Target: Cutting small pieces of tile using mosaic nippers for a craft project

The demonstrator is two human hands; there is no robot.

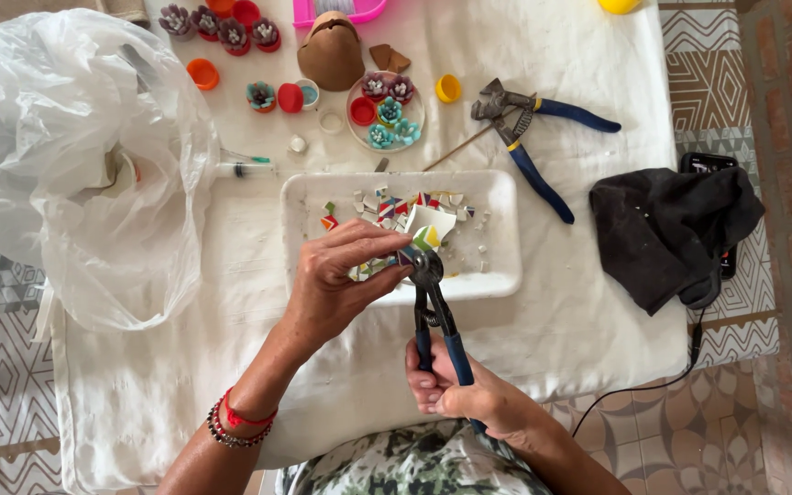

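A white cloth (185,367) covers the table above patterned floor tiles (717,55).

A home craft corner set up for mosaic work, seen from above. A small table covered with a white cloth (588,321) stands on a floor of patterned geometric tiles (717,82). At the cloth's centre lies a shallow white rectangular tray (497,197) holding broken pieces of coloured ceramic. Behind the tray sit a small round dish of tiny moulded flowers (385,112), loose plastic bottle caps in red, orange and yellow (203,73), and a brown clay pot (330,53). To the right of the tray rest spare blue-handled nippers (529,137) and a crumpled black rag (666,229). To its left slumps a large clear plastic bag (66,156).
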